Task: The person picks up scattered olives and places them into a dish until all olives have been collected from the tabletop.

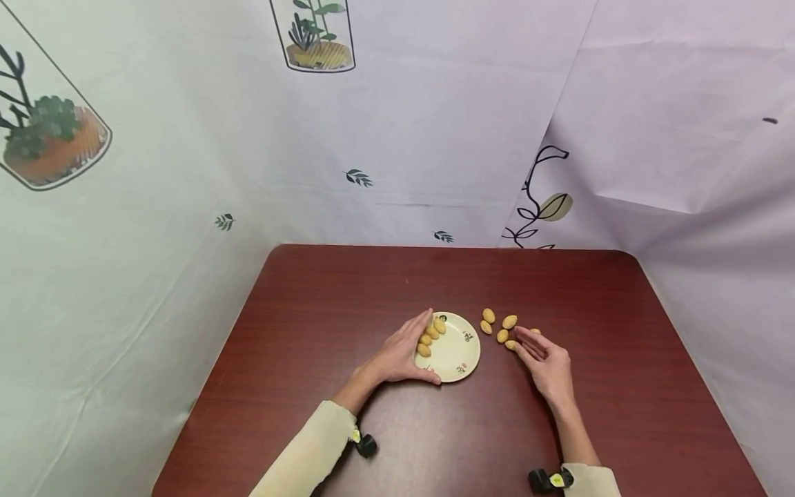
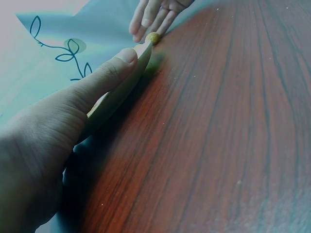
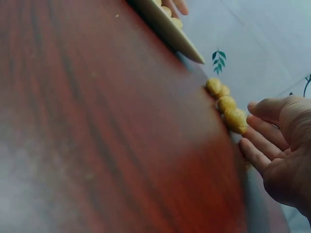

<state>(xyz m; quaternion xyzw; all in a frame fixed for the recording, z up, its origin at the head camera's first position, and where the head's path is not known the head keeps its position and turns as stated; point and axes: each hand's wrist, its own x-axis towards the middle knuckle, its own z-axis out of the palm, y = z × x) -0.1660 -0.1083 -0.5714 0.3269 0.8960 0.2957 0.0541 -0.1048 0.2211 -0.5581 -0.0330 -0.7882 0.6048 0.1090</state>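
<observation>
My left hand (image 1: 397,353) grips a round cream plate (image 1: 452,355) by its left side, thumb at the near rim and fingers along the far left rim. Several small yellow oval lumps (image 1: 439,325) lie on the plate's left half beside those fingers. Right of the plate, my right hand (image 1: 548,369) is low over the table with its fingers slightly bent. Its fingertips come right up to the nearest yellow lump (image 3: 235,120) of a loose group. Thumb and fingers stand apart in the right wrist view, with nothing between them.
The yellow group (image 1: 488,315) sits on a dark red wooden table (image 1: 348,290), with one lump partly hidden behind the right hand. A pale cloth (image 1: 404,124) printed with plants hangs behind the table. Black wrist cameras (image 1: 366,446) are strapped at both cuffs.
</observation>
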